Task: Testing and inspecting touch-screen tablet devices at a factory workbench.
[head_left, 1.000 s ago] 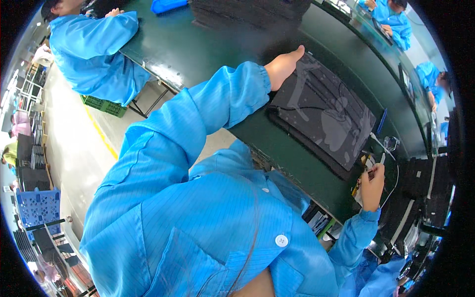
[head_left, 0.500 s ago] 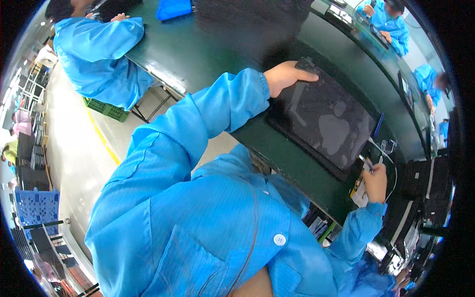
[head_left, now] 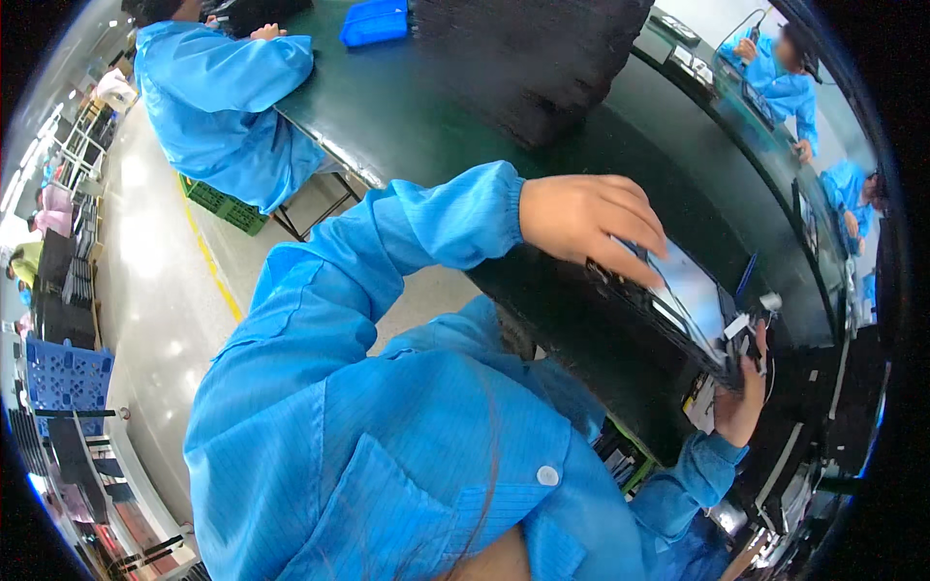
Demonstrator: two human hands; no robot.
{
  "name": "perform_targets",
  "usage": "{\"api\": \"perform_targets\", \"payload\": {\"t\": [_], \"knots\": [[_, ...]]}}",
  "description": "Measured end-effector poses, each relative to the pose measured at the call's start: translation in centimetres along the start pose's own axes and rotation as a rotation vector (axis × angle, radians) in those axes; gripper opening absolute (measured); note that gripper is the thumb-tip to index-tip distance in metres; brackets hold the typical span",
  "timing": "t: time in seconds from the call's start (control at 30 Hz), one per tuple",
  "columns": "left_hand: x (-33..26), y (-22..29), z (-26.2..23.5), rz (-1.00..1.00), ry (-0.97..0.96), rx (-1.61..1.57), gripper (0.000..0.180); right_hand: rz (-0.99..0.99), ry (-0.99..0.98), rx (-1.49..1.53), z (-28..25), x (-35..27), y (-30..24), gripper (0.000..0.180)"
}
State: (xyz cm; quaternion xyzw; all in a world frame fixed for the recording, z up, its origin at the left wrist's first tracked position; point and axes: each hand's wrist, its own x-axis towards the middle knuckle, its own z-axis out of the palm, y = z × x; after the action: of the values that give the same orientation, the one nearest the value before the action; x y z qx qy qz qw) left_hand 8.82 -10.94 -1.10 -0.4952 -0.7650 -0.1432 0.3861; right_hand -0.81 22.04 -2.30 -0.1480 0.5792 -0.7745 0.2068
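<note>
A thin black panel, like a tablet or a small screen (head_left: 696, 290), is tilted up over the dark green table, its glossy face catching bright light. At its left end my left hand (head_left: 593, 223) is closed over the edge, fingers bent across the face and slightly blurred. My right hand (head_left: 738, 402) grips the opposite end from below, most of its fingers hidden by the panel. Small white pieces, perhaps a plug or connector (head_left: 738, 326), show by the right fingertips; whether they are held cannot be made out. A slim blue stick (head_left: 747, 274) lies just beyond.
A large black covered pile (head_left: 513, 68) occupies the far table, beside a blue tray (head_left: 375, 23). Left sits a co-worker in blue (head_left: 218, 87), above a green crate (head_left: 225, 206). Black cases (head_left: 809, 387) crowd the right. A raised ledge (head_left: 736, 145) borders the table's far side.
The panel was lying flat and has been lifted and tilted. My left hand has moved right along it; my right hand has closed on its right end, where it earlier held a small tool-like thing.
</note>
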Motion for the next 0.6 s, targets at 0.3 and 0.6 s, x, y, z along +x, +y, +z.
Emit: {"api": "perform_targets", "payload": {"t": [0.3, 0.6], "knots": [[-4.4, -0.8, 1.8, -0.317, -0.387, 0.12, 0.026, 0.286, -0.143, -0.69, -2.3, 1.6, -0.4, 0.076], [2.8, 3.5, 8.2, -0.238, -0.308, -0.096, 0.027, -0.335, 0.181, -1.644, -9.1, 17.6, 2.4, 0.057]]}}
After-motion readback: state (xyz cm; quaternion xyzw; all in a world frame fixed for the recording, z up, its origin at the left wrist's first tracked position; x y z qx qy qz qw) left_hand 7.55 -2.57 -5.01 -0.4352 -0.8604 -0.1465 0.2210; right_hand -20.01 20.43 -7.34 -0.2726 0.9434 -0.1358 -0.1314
